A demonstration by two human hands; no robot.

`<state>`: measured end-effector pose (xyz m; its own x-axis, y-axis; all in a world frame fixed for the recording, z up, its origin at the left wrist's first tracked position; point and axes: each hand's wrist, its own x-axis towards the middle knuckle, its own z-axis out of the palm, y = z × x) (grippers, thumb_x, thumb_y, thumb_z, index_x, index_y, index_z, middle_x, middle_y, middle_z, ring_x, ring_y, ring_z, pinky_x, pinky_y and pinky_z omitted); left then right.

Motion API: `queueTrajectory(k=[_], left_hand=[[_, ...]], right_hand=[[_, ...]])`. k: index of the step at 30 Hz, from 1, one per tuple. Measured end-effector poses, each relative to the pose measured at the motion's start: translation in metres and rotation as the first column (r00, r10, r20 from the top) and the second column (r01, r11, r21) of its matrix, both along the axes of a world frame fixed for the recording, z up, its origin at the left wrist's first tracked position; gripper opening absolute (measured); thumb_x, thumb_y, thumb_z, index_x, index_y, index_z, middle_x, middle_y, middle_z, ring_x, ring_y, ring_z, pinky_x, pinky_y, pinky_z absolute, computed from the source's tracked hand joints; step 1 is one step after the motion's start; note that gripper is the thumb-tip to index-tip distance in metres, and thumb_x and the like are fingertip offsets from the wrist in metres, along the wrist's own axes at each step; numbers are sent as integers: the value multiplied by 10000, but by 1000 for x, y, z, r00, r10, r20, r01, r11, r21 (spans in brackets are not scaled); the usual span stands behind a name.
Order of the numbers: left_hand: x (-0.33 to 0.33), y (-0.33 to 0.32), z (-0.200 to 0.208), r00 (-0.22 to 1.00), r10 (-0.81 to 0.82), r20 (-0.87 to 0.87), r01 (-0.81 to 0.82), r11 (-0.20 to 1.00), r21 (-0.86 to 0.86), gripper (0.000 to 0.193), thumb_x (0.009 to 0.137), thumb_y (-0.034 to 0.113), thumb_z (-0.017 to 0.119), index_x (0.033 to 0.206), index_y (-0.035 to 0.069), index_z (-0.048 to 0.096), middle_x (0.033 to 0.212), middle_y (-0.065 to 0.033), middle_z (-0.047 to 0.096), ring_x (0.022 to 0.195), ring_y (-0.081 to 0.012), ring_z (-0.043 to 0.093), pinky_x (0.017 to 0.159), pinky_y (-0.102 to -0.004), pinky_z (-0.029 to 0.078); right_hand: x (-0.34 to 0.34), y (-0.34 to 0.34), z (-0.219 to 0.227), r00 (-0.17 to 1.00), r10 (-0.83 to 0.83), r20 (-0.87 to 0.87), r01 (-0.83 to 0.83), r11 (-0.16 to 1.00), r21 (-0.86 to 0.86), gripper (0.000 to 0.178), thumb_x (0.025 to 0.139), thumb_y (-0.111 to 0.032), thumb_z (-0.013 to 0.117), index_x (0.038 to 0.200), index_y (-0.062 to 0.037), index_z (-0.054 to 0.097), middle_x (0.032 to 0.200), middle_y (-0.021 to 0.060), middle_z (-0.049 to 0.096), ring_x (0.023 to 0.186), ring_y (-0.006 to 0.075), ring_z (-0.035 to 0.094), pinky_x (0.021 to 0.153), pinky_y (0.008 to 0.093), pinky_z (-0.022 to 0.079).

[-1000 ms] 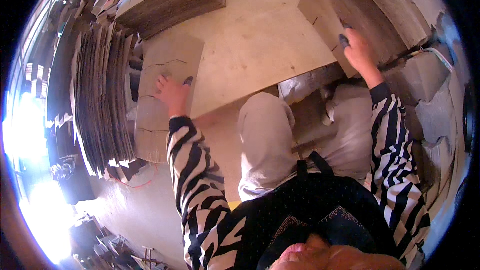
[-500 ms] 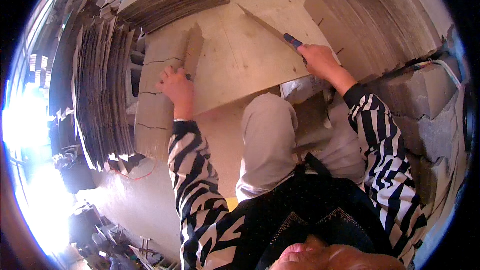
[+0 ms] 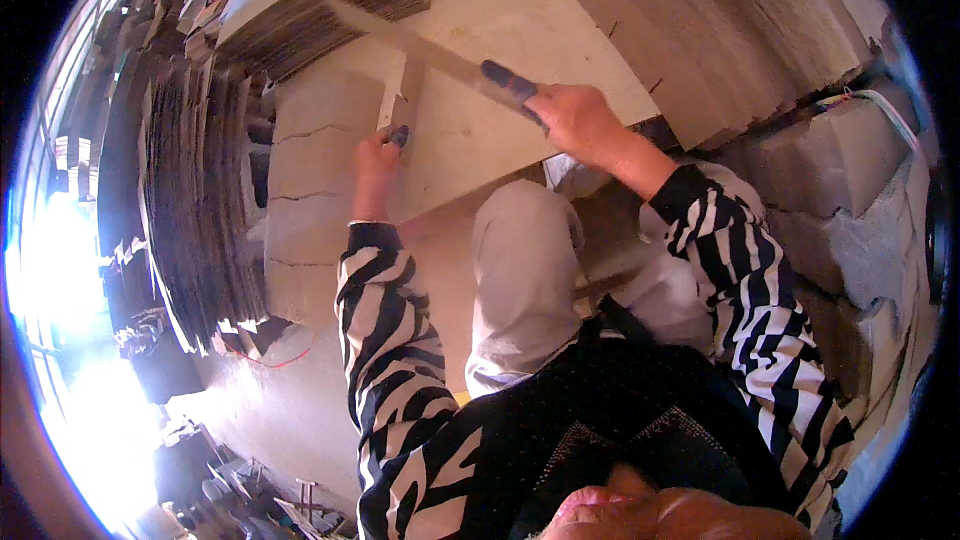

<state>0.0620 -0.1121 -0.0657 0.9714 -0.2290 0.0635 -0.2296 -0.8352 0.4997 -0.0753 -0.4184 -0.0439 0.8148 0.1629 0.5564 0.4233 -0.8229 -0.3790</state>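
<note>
My right hand (image 3: 585, 125) is closed round the dark handle of a long, tapering knife (image 3: 415, 45). Its blade is blurred and reaches left over the board toward a cardboard stack. My left hand (image 3: 376, 170) is closed round a slim tool (image 3: 399, 135) with a dark end; a pale narrow strip stands beyond the fingers, and I cannot make out its exact kind. Just left of this hand lies a brown cardboard stack (image 3: 305, 175) with dark wavy lines across it. A gap separates the two hands.
A pale wooden board (image 3: 480, 130) lies before my knees. More cardboard stacks stand at the far left (image 3: 320, 10), along the left (image 3: 195, 200) and at the right (image 3: 720, 40). A grey-covered pile (image 3: 870, 250) sits beside my right arm. Bright light comes from the left.
My right hand has swung left with the knife, bringing its blade toward the far-left stack. My left hand, earlier spread on the lined cardboard, is now closed and slightly to the right.
</note>
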Motion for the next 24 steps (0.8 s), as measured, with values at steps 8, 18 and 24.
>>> queueTrajectory(k=[8,18,24], left_hand=[[-51,-83,-29,988,-156,-7,150,961,-231,169,742,159,659,847,29,679,668,-177,613,626,-283,592,609,-383,448],[-37,-73,-41,949,-121,-290,-66,825,-561,244,835,140,597,1039,29,670,895,-86,688,787,-216,641,712,-354,490],[-39,-41,-58,883,-193,-427,-301,464,-833,270,879,136,594,1092,-18,652,962,-45,683,823,-164,633,759,-289,493]], right_hand=[[21,8,-21,997,-50,-62,46,996,-76,254,790,-42,537,1035,-98,576,800,96,601,752,330,613,580,456,471],[33,4,-29,978,-99,-185,99,995,-9,218,787,-57,548,999,-87,591,800,128,619,763,355,616,626,485,471],[38,27,-16,993,-45,-106,47,999,17,244,764,-44,551,1002,-78,591,853,139,626,807,364,612,653,491,478]])
